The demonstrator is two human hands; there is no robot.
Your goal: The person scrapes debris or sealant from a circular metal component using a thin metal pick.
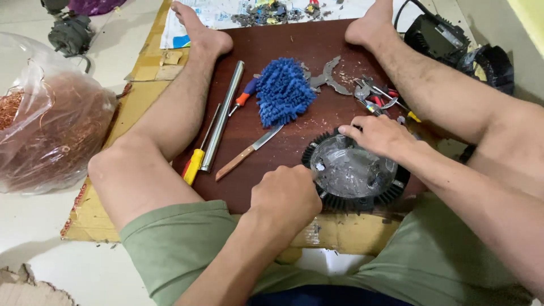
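I sit on the floor with a dark red-brown wooden board (272,45) between my legs. At its near right corner lies a round black finned metal housing with a clear glass face (352,173), and both my hands are on it. My left hand (286,195) is closed into a fist at the housing's left rim; it seems to grip a tool, but my knuckles hide it, so I cannot tell what. My right hand (378,135) lies curled over the far rim, fingers pressing down to steady it.

To do this well, I judge I should keep the right hand bearing down so the housing cannot turn or slide off the near edge, and work the left in short, controlled pushes away from my fingers, since the glass looks cracked.

Counting what lies on the board: one fluffy blue microfibre duster head (285,90) near the middle, one long steel rod (222,116) toward the left edge, one yellow-handled screwdriver (195,161) beside it, one orange-and-blue-handled screwdriver (245,96), one wooden-handled knife (248,152), and a heap of small pliers and cutters (377,96) by the right edge, too tangled to count. Off the board to the left sits one clear plastic bag of copper wire (51,130).
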